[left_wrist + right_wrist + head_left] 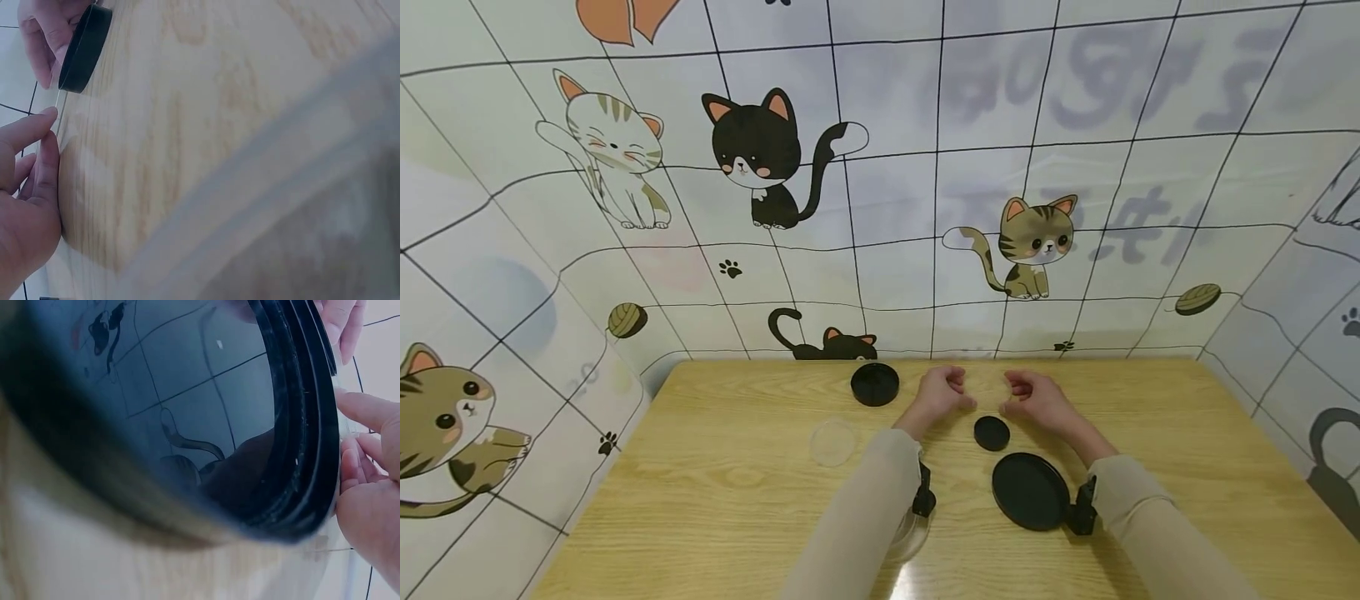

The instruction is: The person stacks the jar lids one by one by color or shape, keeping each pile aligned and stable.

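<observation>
Head: I am viewing the left hand [940, 396] and right hand [1039, 402], fingertips nearly closed, pinching a clear disc [988, 387] (faint against the wooden tabletop [730, 508]) between them, beyond a small black disc [992, 433]. Left wrist: the left hand is gripping a thin edge. Right wrist: a shallow black dish [206, 425] is filling my foreground.

My left hand [936, 393] and right hand [1039, 400] are holding a thin disc [988, 388] between them at the table's [700, 517] far side. A dish [875, 384] is lying left of them, a flat round [833, 442] nearer and farther left. A small lid [992, 433] is sitting just near of my hands, a large lid [1031, 492] nearer and right; a bowl [913, 542] is lying nearest, partly behind my left sleeve [857, 517].
</observation>
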### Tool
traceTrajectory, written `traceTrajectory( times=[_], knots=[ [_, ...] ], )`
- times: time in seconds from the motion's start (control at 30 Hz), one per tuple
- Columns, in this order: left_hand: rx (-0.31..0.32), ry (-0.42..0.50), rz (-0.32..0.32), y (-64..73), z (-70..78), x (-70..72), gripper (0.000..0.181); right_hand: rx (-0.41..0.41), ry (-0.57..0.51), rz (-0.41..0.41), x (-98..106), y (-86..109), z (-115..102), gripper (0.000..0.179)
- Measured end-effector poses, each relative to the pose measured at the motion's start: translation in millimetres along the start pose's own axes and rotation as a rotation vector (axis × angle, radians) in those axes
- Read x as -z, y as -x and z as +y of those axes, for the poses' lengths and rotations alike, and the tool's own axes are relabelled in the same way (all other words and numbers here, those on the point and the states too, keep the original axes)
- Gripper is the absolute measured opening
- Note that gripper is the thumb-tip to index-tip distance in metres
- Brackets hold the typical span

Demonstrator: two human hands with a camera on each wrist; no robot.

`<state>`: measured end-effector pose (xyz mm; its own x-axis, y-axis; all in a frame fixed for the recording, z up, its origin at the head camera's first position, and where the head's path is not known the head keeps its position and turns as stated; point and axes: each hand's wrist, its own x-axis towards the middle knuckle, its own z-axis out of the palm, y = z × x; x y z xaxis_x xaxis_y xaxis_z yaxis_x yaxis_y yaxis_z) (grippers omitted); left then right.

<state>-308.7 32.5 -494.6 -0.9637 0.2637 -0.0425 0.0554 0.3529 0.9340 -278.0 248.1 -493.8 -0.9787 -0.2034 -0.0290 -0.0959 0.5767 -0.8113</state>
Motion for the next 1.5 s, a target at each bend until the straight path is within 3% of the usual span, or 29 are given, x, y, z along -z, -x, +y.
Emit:
traceTrajectory(
  times=[0.37, 0.57, 0.77, 1.0, 1.2, 1.5],
  knots=[
    [0.001, 0.075, -0.04, 1.8, 3.1, 6.2, 0.056, 0.02, -0.079, -0.019, 9.1, 1.2, -1.2, 0.069],
    [-0.014, 0.111, -0.085, 11.4, 10.3, 23.2, 0.06, 0.029, -0.143, -0.027, 12.3, 5.7, -13.1, 0.073],
    [-0.053, 0.124, -0.141, 30.4, 28.0, 51.3, 0.061, 0.074, -0.125, -0.017, 13.0, 13.1, -37.8, 0.07],
    [-0.094, 0.164, -0.161, 51.6, 34.3, 74.5, 0.056, 0.086, -0.184, -0.043, 10.5, 27.2, -66.9, 0.068],
    [-0.101, 0.229, -0.165, 78.0, 29.2, 92.4, 0.059, 0.144, -0.245, -0.066, -3.9, 37.9, -87.1, 0.066],
    [-0.114, 0.225, -0.154, 130.9, 15.7, 117.2, 0.06, 0.272, -0.265, -0.145, -37.2, 54.0, -103.8, 0.059]
  ],
)
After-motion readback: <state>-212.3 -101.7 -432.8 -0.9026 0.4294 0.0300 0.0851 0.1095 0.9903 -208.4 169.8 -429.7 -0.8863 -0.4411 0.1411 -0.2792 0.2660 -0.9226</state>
